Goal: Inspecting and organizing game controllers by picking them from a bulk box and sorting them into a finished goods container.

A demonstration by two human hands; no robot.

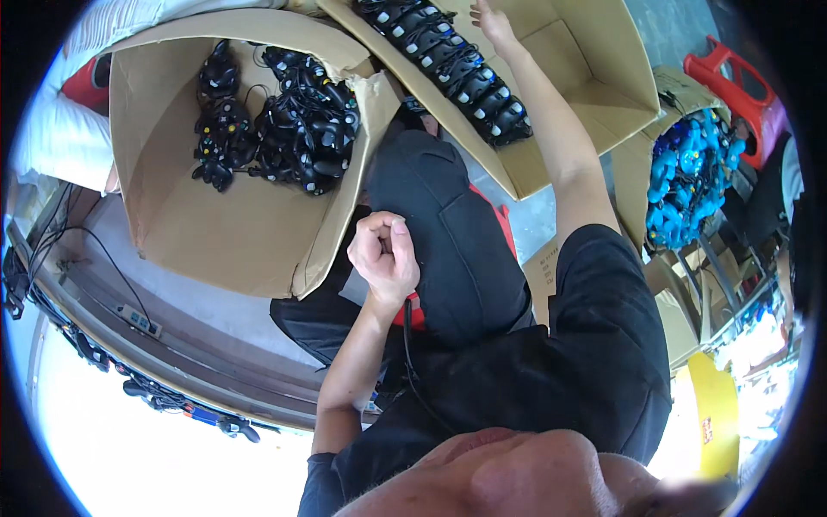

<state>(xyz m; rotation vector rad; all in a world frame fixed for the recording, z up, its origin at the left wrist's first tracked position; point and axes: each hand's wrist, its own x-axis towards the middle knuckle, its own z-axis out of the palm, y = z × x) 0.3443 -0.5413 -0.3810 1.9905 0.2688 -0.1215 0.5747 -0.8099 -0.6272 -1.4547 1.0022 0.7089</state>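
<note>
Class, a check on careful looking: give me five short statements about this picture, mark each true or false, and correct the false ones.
1. Black controllers lie in the left box. True.
2. Blue controllers share that box. False: they are in the right box.
3. The left hand has curled fingers. True.
4. The right hand rests on the knee. False: it is at the top edge, arm outstretched.
5. The stool is green. False: it is red.
</note>
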